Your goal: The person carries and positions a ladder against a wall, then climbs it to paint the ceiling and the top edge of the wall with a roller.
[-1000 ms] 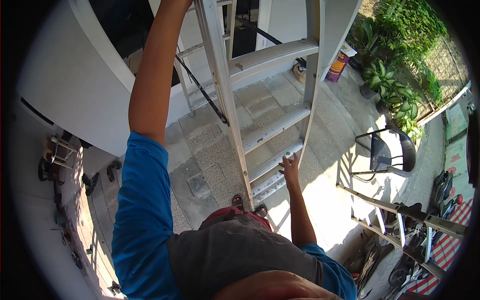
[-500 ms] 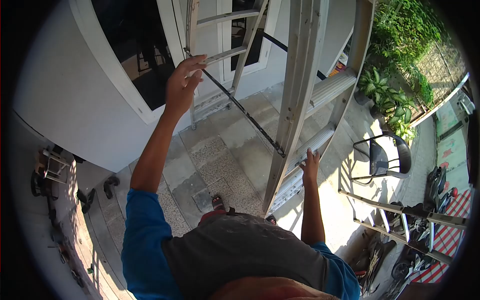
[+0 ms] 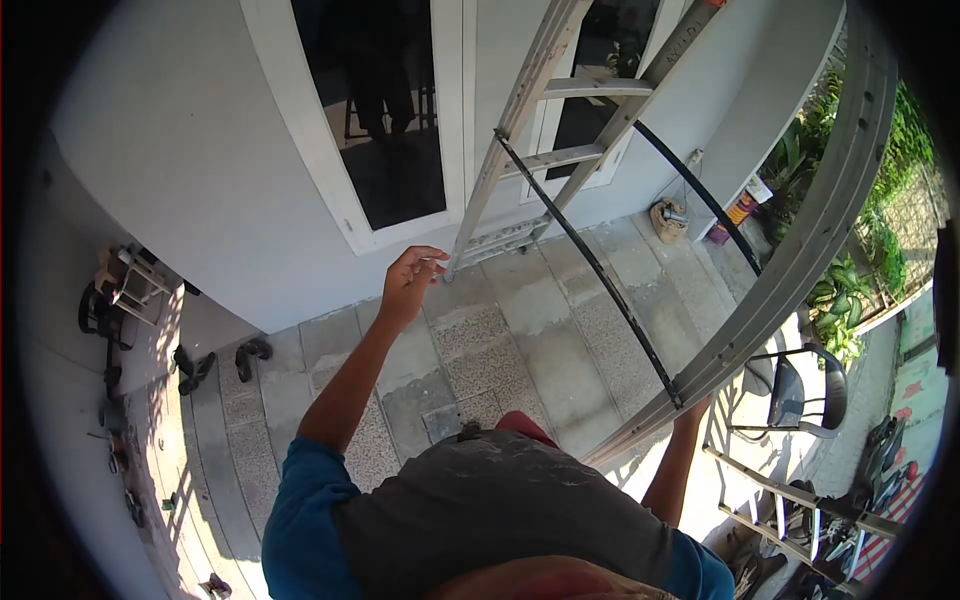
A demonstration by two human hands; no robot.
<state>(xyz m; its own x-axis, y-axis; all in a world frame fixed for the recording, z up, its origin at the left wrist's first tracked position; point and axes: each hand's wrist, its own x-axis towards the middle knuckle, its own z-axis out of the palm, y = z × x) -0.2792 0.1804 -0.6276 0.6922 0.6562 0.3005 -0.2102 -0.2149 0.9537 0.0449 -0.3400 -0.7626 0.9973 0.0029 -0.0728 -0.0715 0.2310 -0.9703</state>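
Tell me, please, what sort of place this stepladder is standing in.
It looks like the front porch or terrace of a house: patterned paving runs along a white wall, with a black chair and leafy plants at the side.

Tiled floor is spreading below the left hand, carrying everything. Aluminium stepladder is standing on it, far feet resting just beyond that hand. Dark shoes are lying to its left. Beyond the right hand, woven basket is sitting; black armchair is standing to its right.
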